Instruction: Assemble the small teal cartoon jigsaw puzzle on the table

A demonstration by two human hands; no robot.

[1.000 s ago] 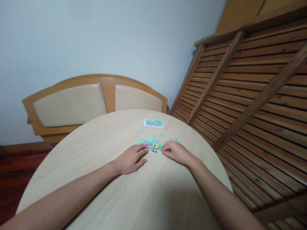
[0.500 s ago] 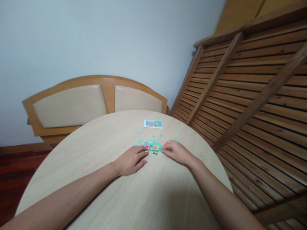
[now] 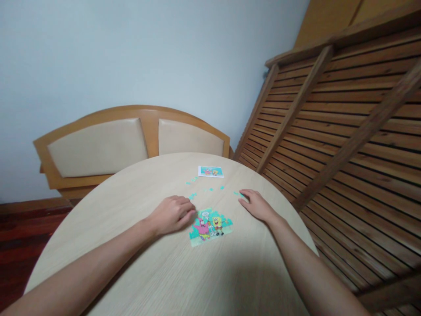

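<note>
A partly joined jigsaw puzzle [image 3: 210, 227] lies flat and slightly turned on the table, showing cartoon figures, pink and yellow, on a teal ground with an uneven upper edge. My left hand [image 3: 174, 214] rests at its upper left edge with the fingers curled in; whatever they may hold is hidden. To the upper right, apart from the puzzle, my right hand [image 3: 258, 206] has thumb and forefinger spread. Its fingertips touch or nearly touch loose teal puzzle pieces [image 3: 237, 193]. More loose pieces [image 3: 192, 196] lie just beyond my left hand.
A picture card [image 3: 211, 171] with the same cartoon scene lies farther back on the round wooden table [image 3: 131, 272]. Small teal pieces [image 3: 222, 188] are scattered in between. A padded headboard [image 3: 98, 147] stands behind, and a slatted wooden panel [image 3: 329, 118] leans on the right.
The joined puzzle has come nearer to me and turned a little. My left hand has drawn back and curled; my right hand has shifted right, off the puzzle, to the loose pieces.
</note>
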